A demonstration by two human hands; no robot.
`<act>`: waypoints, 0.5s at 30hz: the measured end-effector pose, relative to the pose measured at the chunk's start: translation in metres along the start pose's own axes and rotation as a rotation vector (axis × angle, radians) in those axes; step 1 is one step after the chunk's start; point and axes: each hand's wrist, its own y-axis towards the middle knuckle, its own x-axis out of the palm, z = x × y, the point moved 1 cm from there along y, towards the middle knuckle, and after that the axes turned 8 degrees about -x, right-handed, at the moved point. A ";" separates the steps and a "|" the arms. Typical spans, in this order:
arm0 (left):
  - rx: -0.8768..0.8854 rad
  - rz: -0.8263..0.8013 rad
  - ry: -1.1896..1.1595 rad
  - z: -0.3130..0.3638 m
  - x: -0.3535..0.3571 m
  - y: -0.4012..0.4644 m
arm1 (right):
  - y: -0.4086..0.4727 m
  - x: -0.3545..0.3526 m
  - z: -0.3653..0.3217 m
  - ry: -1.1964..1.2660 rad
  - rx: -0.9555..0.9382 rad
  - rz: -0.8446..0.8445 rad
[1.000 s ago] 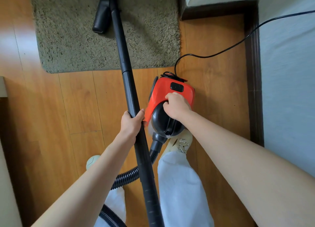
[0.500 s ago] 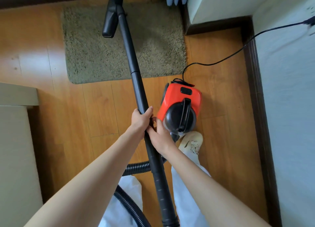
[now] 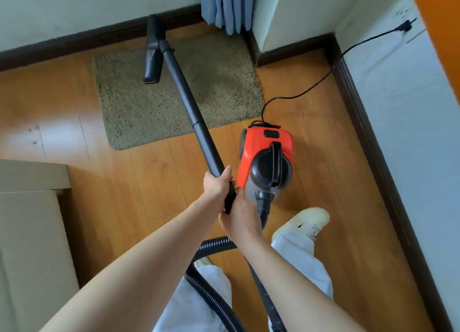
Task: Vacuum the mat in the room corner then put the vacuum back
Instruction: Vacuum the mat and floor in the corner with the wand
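Closest in, both bare forearms reach forward and down, cut off at the bottom edge. Below them are white trouser legs and a pale shoe (image 3: 302,222) on the wooden floor (image 3: 154,182); the other foot is mostly hidden under the ribbed hose (image 3: 211,292), which loops between the legs and runs out of view at the bottom.

The right hand (image 3: 237,218) wraps the black wand (image 3: 196,122) low down, its back turned up, so its fingers are hidden on the far side. The left hand (image 3: 216,182) grips the wand just above it, thumb lying along the tube, fingers curled round. The two hands sit almost touching, and the stretch of wand between and beneath them is largely covered.

Just right of the hands the red vacuum (image 3: 266,162) stands on the floor, its black handle unheld. Its cord (image 3: 323,77) trails off to a plug (image 3: 404,27) in the right wall, small and blurred.

Farther on, the wand slants up and left to the nozzle (image 3: 153,55), which lies on the far edge of the tan mat (image 3: 219,87), its tip reaching the dark skirting. The mat lies in the corner, beneath a blue curtain (image 3: 226,5) cut off at the top. At left, a pale piece of furniture (image 3: 29,232) is only partly in view.
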 end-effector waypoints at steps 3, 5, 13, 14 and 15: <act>0.005 -0.048 0.024 -0.008 -0.003 -0.010 | -0.014 0.005 0.000 -0.042 0.033 0.064; 0.015 -0.073 0.046 -0.014 0.000 -0.014 | -0.020 0.002 0.005 -0.079 0.045 0.082; 0.034 -0.086 0.077 -0.035 0.024 -0.043 | -0.045 -0.021 0.035 -0.122 0.029 0.117; 0.035 -0.084 0.077 -0.041 0.026 -0.046 | -0.050 -0.023 0.039 -0.126 0.030 0.115; 0.033 -0.088 0.080 -0.047 0.028 -0.048 | -0.056 -0.024 0.043 -0.125 0.032 0.115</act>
